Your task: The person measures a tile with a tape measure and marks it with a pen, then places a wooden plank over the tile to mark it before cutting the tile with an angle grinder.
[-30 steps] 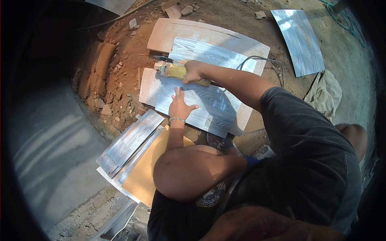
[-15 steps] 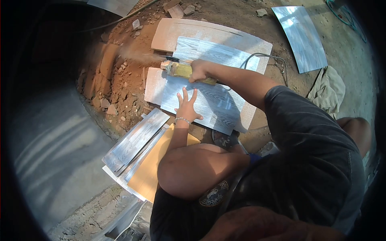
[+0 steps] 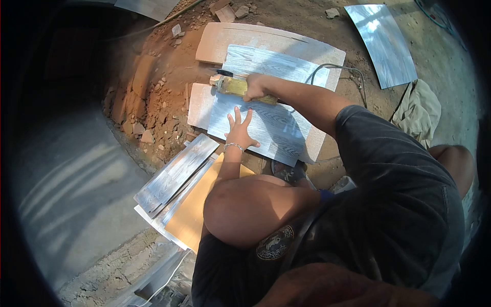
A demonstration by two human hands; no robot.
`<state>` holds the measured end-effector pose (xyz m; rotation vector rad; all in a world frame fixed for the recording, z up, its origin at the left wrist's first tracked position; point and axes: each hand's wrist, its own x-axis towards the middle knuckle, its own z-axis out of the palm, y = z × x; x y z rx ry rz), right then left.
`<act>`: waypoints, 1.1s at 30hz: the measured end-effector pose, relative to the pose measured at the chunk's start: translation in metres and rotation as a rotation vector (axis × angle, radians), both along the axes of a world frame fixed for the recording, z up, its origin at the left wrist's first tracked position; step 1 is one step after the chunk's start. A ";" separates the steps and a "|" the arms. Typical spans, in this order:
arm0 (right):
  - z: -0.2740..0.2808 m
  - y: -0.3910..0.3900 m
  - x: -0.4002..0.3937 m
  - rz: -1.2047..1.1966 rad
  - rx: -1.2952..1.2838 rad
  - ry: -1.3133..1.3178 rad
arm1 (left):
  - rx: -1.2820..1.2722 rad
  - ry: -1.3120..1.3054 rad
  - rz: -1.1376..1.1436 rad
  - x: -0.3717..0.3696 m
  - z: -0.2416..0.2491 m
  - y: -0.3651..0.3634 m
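A yellow angle grinder [image 3: 232, 86] is gripped in my right hand [image 3: 257, 88], its dark disc at the left edge of a grey wood-pattern tile [image 3: 276, 120]. My left hand [image 3: 239, 132] lies spread on the lower left part of that tile, with a bracelet at the wrist. The tile rests on a pale, thick board [image 3: 268, 37] that shows above it and at both sides. From the grinder a grey cable [image 3: 353, 69] loops to the right. Part of the grinder's body is hidden under my right hand.
Cut tile strips [image 3: 176, 176] and an orange-yellow sheet [image 3: 192, 215] lie at the lower left. Reddish rubble [image 3: 158, 102] is left of the board. Another tile [image 3: 383, 46] and a pale cloth [image 3: 419, 110] lie at the right.
The dust stream left of the grinder's disc has thinned. The view has shifted slightly; both hands keep about the same places on the grinder and tile.
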<state>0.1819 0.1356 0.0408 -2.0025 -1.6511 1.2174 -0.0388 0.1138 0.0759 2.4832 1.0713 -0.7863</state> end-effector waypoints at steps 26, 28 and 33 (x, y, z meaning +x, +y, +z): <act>0.004 0.014 -0.005 -0.038 0.015 0.055 | 0.008 -0.003 -0.010 0.000 -0.002 0.001; 0.004 0.011 -0.004 -0.062 0.014 0.070 | 0.001 -0.008 -0.005 0.000 -0.001 0.001; -0.002 0.005 0.000 -0.040 0.009 0.058 | -0.018 0.007 -0.008 0.000 -0.001 0.000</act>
